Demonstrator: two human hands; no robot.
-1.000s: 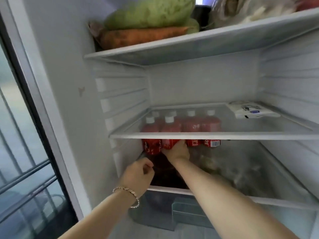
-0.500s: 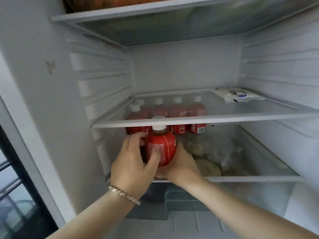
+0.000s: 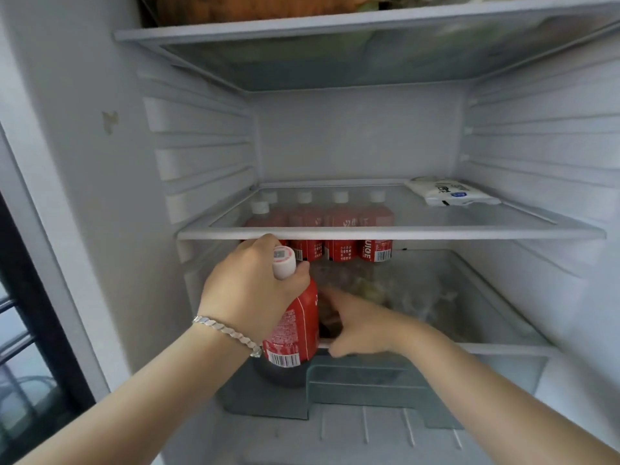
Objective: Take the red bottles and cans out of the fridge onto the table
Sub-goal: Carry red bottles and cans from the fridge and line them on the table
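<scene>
We gripped the upright red bottle (image 3: 297,325) in our left hand (image 3: 255,290); our empty, slack-fingered right hand (image 3: 360,325) sat nearer the back-row bottles (image 3: 340,251).

rightmost red bottle (image 3: 375,251) label: "uiqe" w/ barcode; other txt unreadable.

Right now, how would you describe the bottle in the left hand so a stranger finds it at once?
Look in the open fridge, just below the middle glass shelf. There the left hand grips a red bottle near its white cap. Unlike the other red bottles standing in a row behind, it alone is held in a hand, out in front.
</scene>
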